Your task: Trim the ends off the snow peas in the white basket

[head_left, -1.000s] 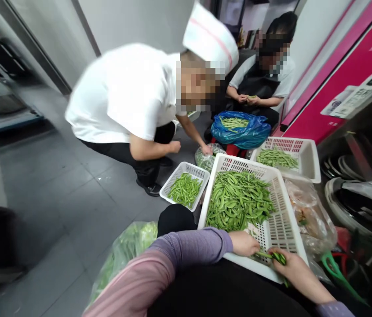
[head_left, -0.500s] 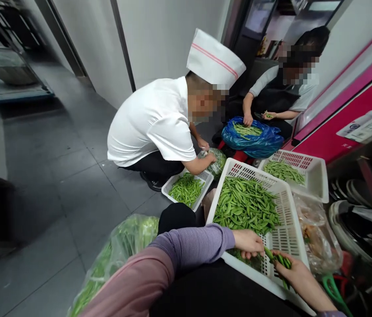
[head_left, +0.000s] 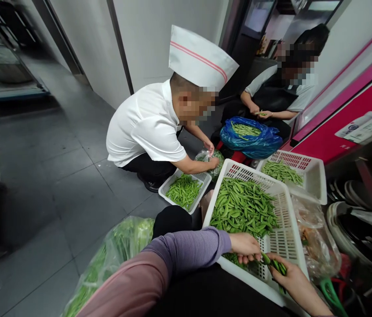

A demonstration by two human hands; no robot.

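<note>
My left hand point(head_left: 245, 246), in a purple striped sleeve, is closed in a pinch at the tip of a green pea pod point(head_left: 265, 258). Close beside it, my right hand point(head_left: 288, 275) is wrapped round several pea pods point(head_left: 277, 267), and the pinched pod lies between the two hands. Both hands are over the near end of a large white plastic basket point(head_left: 293, 229). A heap of flat green pea pods point(head_left: 243, 207) fills the far part of this basket. Under my left hand, more greens in the basket are partly hidden.
A co-worker in a white paper hat point(head_left: 202, 57) crouches over a plastic bag point(head_left: 217, 156) beside a smaller basket point(head_left: 202, 187). Another person sits behind a blue bag point(head_left: 255, 143) of beans. A bag of greens point(head_left: 113, 251) lies left; a white basket point(head_left: 318, 180) and plates point(head_left: 344, 229) stand right.
My hands stay close together, with the pod between them slightly shifted. The hatted co-worker's head has moved left. The far person's hand has risen from the blue bag to the other hand.
</note>
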